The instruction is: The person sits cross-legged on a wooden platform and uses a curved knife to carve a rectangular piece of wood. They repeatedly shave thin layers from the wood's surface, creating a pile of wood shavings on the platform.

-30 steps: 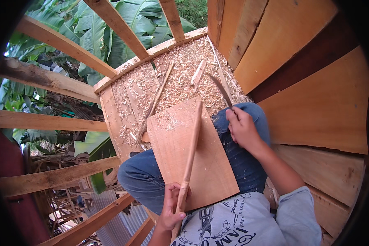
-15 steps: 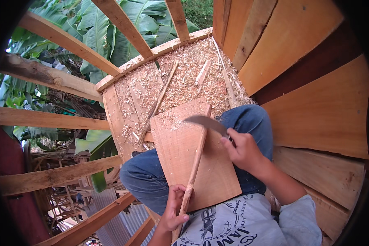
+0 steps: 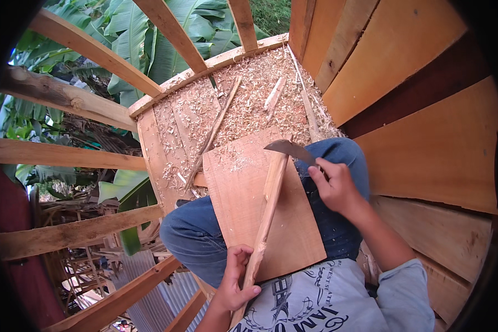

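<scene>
A curved, dark-bladed knife [image 3: 291, 149] is in my right hand [image 3: 334, 187], its fingers wrapped round the handle. The blade lies across the far end of a long wooden stick [image 3: 272, 195], which has a pale, flat-cut face there. The near part of this stick rests in my left hand [image 3: 239, 283], with the thumb on one side and curled fingers on the other. Beneath the stick, a flat wooden board [image 3: 229, 191] lies across my lap, with a few shavings on its far part.
Wood shavings [image 3: 249, 105] cover the plank floor ahead, with loose sticks [image 3: 218, 123] among them. Wooden rails [image 3: 72, 157] stand to the left and far side, with broad green leaves behind. A plank wall [image 3: 426, 149] rises close on the right.
My right hand and the knife have shifted slightly away and to the right, toward the stick's far end. The stick has turned, showing a wider cut face. My left hand keeps its hold.
</scene>
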The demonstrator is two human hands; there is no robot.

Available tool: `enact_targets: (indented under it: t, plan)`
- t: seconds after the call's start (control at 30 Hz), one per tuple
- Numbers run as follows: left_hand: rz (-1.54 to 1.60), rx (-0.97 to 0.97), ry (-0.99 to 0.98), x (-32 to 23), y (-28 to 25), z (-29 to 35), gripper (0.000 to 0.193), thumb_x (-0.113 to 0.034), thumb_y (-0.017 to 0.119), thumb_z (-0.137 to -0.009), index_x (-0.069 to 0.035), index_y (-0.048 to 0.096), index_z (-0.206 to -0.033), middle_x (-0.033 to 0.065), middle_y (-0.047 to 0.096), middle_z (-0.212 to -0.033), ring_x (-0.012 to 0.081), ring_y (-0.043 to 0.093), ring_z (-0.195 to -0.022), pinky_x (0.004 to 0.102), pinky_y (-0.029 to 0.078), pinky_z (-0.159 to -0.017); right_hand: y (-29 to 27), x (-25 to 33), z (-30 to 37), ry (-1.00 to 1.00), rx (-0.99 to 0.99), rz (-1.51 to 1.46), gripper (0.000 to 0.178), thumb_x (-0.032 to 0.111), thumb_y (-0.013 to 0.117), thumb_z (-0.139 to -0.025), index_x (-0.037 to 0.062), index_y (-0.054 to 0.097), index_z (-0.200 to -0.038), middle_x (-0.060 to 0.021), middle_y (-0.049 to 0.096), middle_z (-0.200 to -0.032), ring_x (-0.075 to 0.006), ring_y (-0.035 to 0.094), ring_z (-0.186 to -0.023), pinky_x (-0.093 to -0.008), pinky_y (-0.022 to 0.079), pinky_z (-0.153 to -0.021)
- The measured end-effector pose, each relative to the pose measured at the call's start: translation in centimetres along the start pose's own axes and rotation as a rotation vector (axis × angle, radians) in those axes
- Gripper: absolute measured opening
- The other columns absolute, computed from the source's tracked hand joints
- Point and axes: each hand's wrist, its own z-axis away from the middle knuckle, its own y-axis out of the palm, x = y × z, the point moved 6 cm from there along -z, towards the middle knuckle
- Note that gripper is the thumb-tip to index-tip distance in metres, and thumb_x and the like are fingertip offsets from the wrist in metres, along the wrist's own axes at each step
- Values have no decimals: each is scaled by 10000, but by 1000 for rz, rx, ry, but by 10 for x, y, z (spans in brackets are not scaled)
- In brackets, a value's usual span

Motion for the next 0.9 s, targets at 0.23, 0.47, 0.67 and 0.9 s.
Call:
enact_targets:
  t: [0.23,0.47,0.67,0.9]
  plan:
    - [2,-23,-24,1,-4,2,834,-320,746,-674,-31,249,-1278,136,388,-1187,221,399,-1137,327,277,-1003,9,19,11,-88,74,-50,287,266,590,-899,6,567,-782,-187,558,-583,-372,608,-599,-408,447,-490]
    - [0,-44,-8,1,-7,3,851,-339,768,-655,-46,258,-1270,127,398,-1190,225,399,-1152,329,278,-998,19,34,16,-233,99,23,262,216,577,-898,-5,546,-761,-208,541,-578,-395,596,-596,-437,442,-500]
    - [83,-72,13,-1,-11,-3,855,-341,781,-644,-49,270,-1264,106,419,-1144,197,420,-1086,321,307,-963,17,28,1,9,69,-92,257,177,564,-901,-28,516,-754,-222,512,-603,-386,589,-589,-380,403,-487]
    - [125,-81,20,-4,-13,-3,864,-336,786,-641,-54,260,-1265,103,420,-1151,197,418,-1094,323,305,-965,21,22,-11,28,82,-92,255,204,594,-884,-5,546,-746,-208,546,-599,-385,601,-586,-424,451,-506]
